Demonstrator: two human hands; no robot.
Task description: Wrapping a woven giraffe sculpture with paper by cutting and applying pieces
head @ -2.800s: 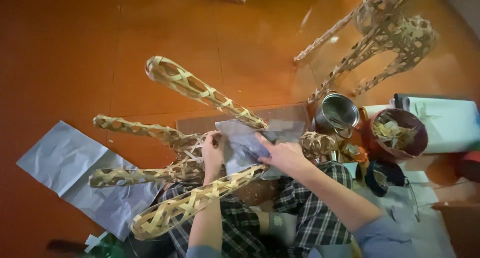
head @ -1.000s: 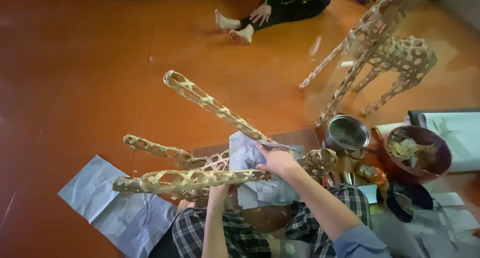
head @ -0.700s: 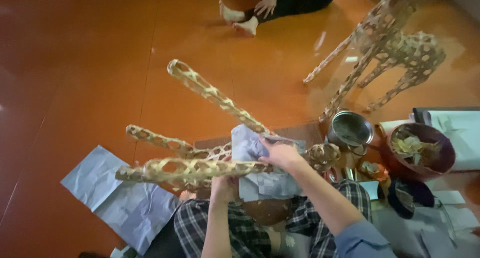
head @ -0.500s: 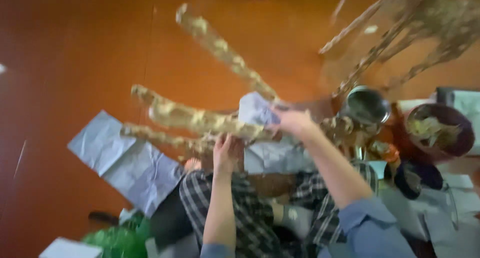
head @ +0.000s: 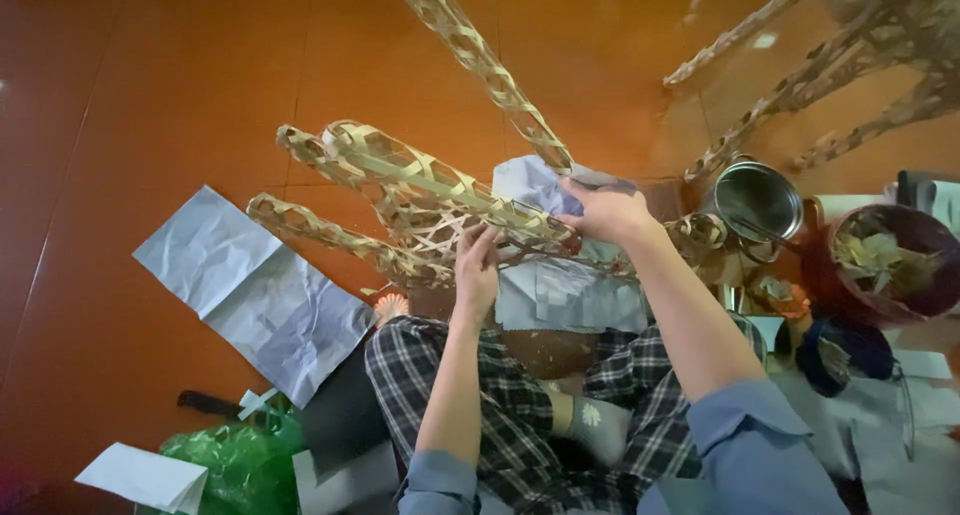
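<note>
Woven bamboo frame (head: 430, 200) — both hands gripping, paper sheet (head: 560, 285) touching, open floor (head: 150, 95) leftward

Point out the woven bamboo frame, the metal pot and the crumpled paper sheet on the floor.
woven bamboo frame (head: 420, 180), head view, on a lattice leg.
metal pot (head: 757, 200), head view, on its inner wall.
crumpled paper sheet (head: 255, 290), head view, mid-sheet.

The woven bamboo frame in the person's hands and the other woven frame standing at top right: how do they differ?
The woven bamboo lattice frame in the lap lies on its side, legs pointing left; the second woven bamboo frame stands on the orange floor. The held frame has grey paper against it; the standing frame shows bare lattice. The left hand and right hand grip the first; nobody touches the second. Both share open strip weave and long legs.
</note>
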